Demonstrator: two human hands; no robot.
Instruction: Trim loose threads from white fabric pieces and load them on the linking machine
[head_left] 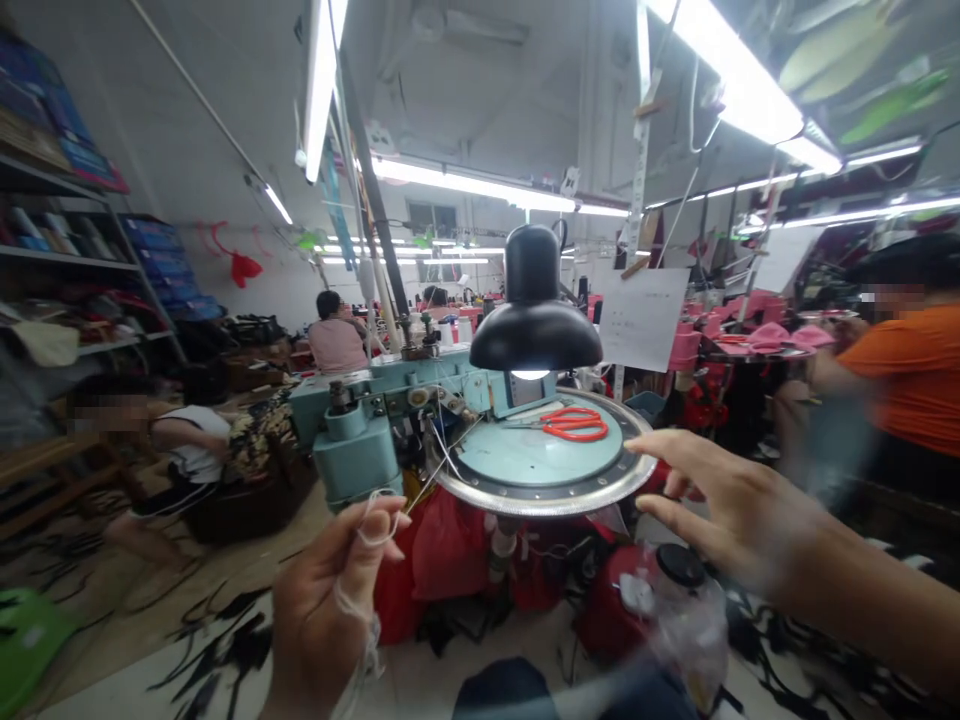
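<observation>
White thread [375, 525] is looped round the fingers of my left hand [330, 590], which pinches it in front of the machine. From there a strand runs up towards the turquoise linking machine [352, 450]. My right hand [720, 500] is at the right rim of the machine's round dial [540, 508], thumb and fingers apart, with nothing visible between them. Whether its fingertips touch the rim I cannot tell. Red-handled scissors [574, 424] lie on the turquoise plate [517, 462] inside the dial.
A black lamp [536, 335] hangs over the dial. Below are red bags [450, 560] and a red container with a black lid [681, 565]. A written paper sheet [646, 315] hangs behind. Other people sit left, behind and right; a green stool [30, 640] stands lower left.
</observation>
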